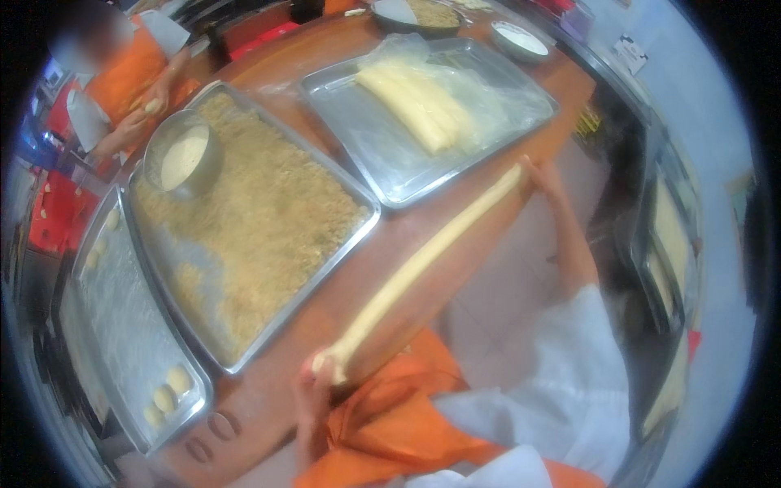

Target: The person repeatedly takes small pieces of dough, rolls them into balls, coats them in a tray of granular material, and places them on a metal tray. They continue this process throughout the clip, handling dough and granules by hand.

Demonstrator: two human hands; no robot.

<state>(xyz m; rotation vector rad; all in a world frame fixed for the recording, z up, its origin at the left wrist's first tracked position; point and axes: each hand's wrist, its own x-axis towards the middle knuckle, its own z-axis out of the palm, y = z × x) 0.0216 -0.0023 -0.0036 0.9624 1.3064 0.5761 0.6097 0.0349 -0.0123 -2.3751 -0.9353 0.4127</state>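
A long rope of pale dough (421, 259) stretches along the front edge of the wooden table (293, 341). My left hand (317, 378) is closed around its near end, and a short piece of dough sticks out past the fingers. At the far end my right hand (534, 172) grips the rope, the thumb side uppermost. Between the hands the rope runs nearly straight. Just beyond it is a metal tray (390, 194) holding thick dough strips (409, 110) partly covered by clear plastic film (488, 104).
A large tray (305, 299) of crumbly filling holds a steel bowl (183, 155) of pale powder. Several dough balls (165, 396) lie on a floured tray (134, 317). Two ring-shaped cutters (224, 426) rest nearby. Across the table a co-worker (128, 79) handles a small dough piece. A white bowl (518, 41) stands far right.
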